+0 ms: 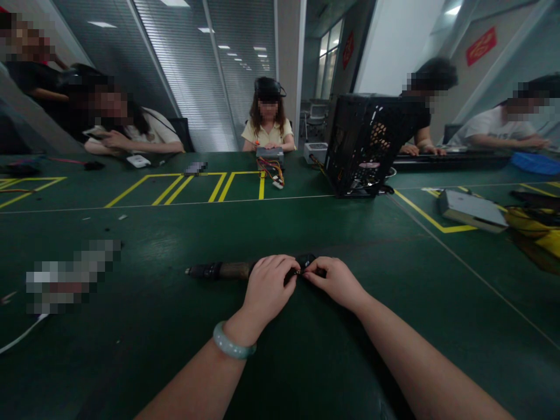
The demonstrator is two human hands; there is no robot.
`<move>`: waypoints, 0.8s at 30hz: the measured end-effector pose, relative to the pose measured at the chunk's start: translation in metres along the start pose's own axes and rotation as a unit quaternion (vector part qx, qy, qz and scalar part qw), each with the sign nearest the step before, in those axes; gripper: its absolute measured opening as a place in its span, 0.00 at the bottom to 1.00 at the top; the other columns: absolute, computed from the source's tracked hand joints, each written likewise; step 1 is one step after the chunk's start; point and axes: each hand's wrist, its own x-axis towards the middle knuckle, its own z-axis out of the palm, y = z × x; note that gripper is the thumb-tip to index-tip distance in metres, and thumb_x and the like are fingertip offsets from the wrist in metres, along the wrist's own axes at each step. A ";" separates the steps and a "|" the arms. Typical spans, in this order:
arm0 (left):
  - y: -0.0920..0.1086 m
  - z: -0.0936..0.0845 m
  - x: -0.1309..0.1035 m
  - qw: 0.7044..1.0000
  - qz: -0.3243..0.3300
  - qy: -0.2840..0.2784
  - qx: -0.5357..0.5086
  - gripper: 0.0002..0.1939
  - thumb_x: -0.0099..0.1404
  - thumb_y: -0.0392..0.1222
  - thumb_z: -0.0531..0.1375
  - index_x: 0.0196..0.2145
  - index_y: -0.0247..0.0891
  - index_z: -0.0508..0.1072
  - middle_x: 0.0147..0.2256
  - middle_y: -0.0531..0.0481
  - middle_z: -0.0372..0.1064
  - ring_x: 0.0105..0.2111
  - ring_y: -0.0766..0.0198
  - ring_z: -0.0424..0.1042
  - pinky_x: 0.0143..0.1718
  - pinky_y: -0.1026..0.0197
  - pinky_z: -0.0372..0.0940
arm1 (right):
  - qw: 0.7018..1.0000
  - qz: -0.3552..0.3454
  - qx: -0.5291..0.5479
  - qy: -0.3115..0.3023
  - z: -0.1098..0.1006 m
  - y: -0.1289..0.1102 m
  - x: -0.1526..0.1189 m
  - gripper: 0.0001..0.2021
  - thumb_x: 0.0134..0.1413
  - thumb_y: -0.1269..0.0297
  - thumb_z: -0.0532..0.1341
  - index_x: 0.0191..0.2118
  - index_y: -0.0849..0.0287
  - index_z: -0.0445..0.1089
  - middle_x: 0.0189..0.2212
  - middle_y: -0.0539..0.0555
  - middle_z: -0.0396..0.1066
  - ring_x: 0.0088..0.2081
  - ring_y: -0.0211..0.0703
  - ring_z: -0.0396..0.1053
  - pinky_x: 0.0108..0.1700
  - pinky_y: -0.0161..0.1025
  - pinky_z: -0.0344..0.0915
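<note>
On the green table in front of me lies a long, dark, drill-like tool (225,270), its narrow tip pointing left. My left hand (270,286) is closed over the tool's right part, thumb and fingertips curled together. Close beside it, my right hand (336,281) is pinched, its fingertips meeting those of the left. Between the fingertips shows a tiny brass-coloured piece (298,272), too small to name. A rounded black end (305,260) rises just behind the fingers. Whether it belongs to the tool I cannot tell, since my hands hide the middle.
Across the table stand a black computer case (361,146) and a power supply (270,154) with loose cables, near a seated person (268,131). A flat grey box (472,210) lies at right. Yellow tape (219,186) marks the far side. A white cable (24,335) runs at left.
</note>
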 end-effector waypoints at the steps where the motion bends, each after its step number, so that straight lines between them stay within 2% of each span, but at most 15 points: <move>1: 0.000 0.000 0.000 1.000 -0.004 0.004 -0.002 0.09 0.63 0.36 0.60 0.42 0.45 0.71 0.45 0.54 0.71 0.47 0.57 0.69 0.53 0.48 0.60 | 1.000 0.000 0.001 0.000 0.000 0.000 0.000 0.04 0.56 0.63 0.63 0.32 0.54 0.75 0.31 0.48 0.73 0.33 0.40 0.68 0.38 0.36 0.60; 8: 0.001 -0.002 0.001 1.000 0.004 0.004 0.000 0.08 0.61 0.35 0.60 0.38 0.44 0.71 0.44 0.53 0.71 0.46 0.57 0.69 0.50 0.50 0.61 | 1.000 -0.001 -0.005 0.004 0.002 0.004 0.001 0.04 0.56 0.64 0.63 0.33 0.55 0.75 0.31 0.48 0.73 0.32 0.39 0.67 0.36 0.36 0.59; 17: 0.003 -0.003 0.001 1.000 -0.011 0.008 -0.004 0.10 0.63 0.36 0.59 0.42 0.45 0.70 0.43 0.54 0.71 0.45 0.57 0.69 0.50 0.49 0.61 | 1.000 0.002 0.002 -0.001 0.001 0.002 0.001 0.04 0.56 0.63 0.63 0.33 0.55 0.75 0.32 0.48 0.73 0.33 0.40 0.68 0.37 0.36 0.60; 24: 0.001 -0.002 0.001 1.000 0.000 -0.003 0.003 0.07 0.63 0.35 0.59 0.39 0.44 0.71 0.46 0.52 0.71 0.48 0.56 0.68 0.53 0.48 0.60 | 1.000 0.002 0.006 -0.008 -0.001 -0.001 0.001 0.05 0.56 0.63 0.63 0.33 0.55 0.75 0.32 0.49 0.74 0.34 0.41 0.68 0.39 0.37 0.61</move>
